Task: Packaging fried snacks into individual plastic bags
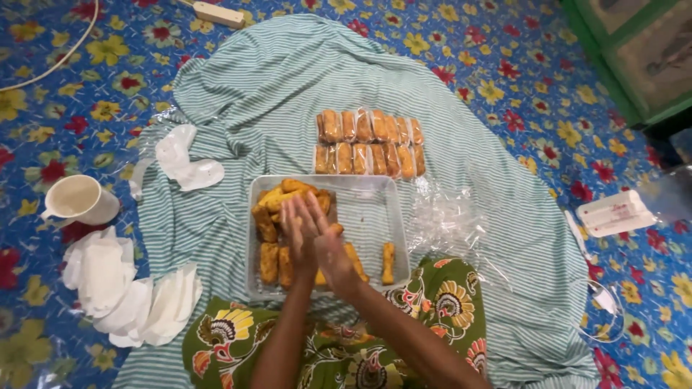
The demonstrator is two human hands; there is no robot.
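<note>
while your left hand (pixel 297 227) and right hand (pixel 326 241) press palm to palm, fingers together holding nothing, over the tray (pixel 375 209), crumbs could drop onto the fried sticks (pixel 277 263).

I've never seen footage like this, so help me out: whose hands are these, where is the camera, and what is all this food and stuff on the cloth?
There is no machine here. The one picture comes from a camera worn on a person's head, looking down at their own lap and hands. The left hand and right hand are pressed together, palm to palm, holding nothing that shows. Below them is a clear tray of fried golden sticks. Beyond it lie two rows of wrapped sticks and loose clear wrappers, all on a striped cloth over a flowered floor. At the left are a white cup and white papers.
</note>
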